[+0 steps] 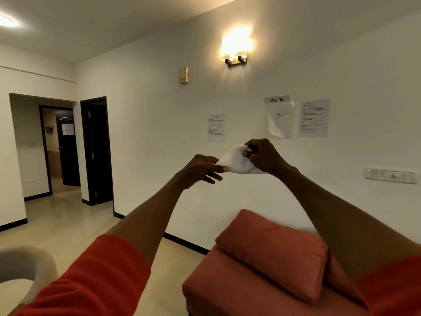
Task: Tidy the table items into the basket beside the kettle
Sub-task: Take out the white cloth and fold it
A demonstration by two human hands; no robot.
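At far left, low in view, curved rim of a pale chair [34,263], over a glossy beige floor [75,224]. Behind it, two dark door frames, the nearer doorway [98,151] black inside.

Raised in mid-air before the white wall [148,110], not resting on any furniture: a white cloth [234,161], small, soft, crumpled, with folds running toward its upper right corner and a smoother, pointed left end. Stretched between both hands.

Left hand [200,171] closed on the left tip, thumb and forefinger pinching it, other fingers curled loosely below. Orange sleeve [95,277] pushed up the forearm.

Right hand [265,157] closed on the upper right part, fingertips bunching the fabric, the lower edge hidden behind the palm.

Above, a lit wall lamp [235,50]. On the wall behind the hands, printed sheets and a sign [276,99] reading "WS 06".

Below right, an orange bench [227,283] against the wall, with an orange cushion [273,249] lying on it.
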